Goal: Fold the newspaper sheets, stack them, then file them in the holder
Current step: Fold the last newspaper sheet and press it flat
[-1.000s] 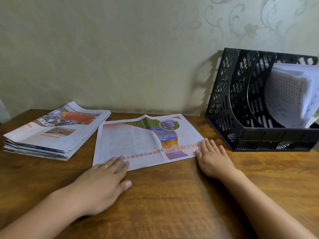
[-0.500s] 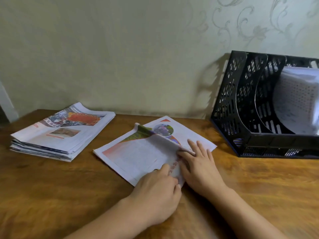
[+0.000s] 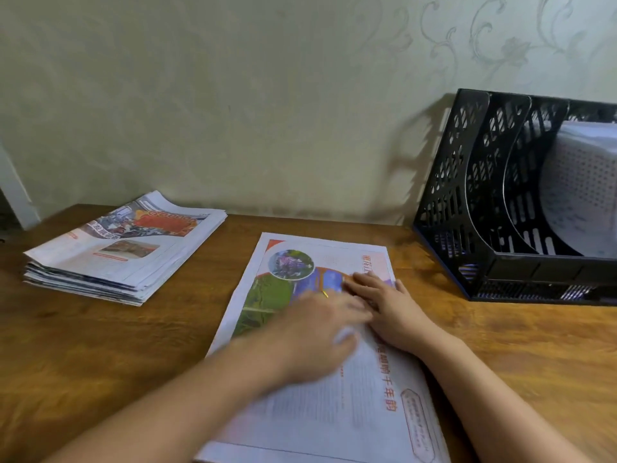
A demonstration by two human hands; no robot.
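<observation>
Both hands lay flat with straight fingers, holding nothing, on the smooth printed newspaper sheet [image 3: 320,379] at the near middle of the grained brown wooden table [image 3: 534,345]: the left hand [image 3: 317,332], motion-blurred and hard to make out, beside the right hand [image 3: 387,305]. A thick layered stack of folded newspapers [image 3: 127,248] sat near the far left corner. The black perforated plastic file holder [image 3: 494,202] stood at the far right edge, cut off by the frame, with pale papers [image 3: 581,192] half hidden behind its curved dividers.
</observation>
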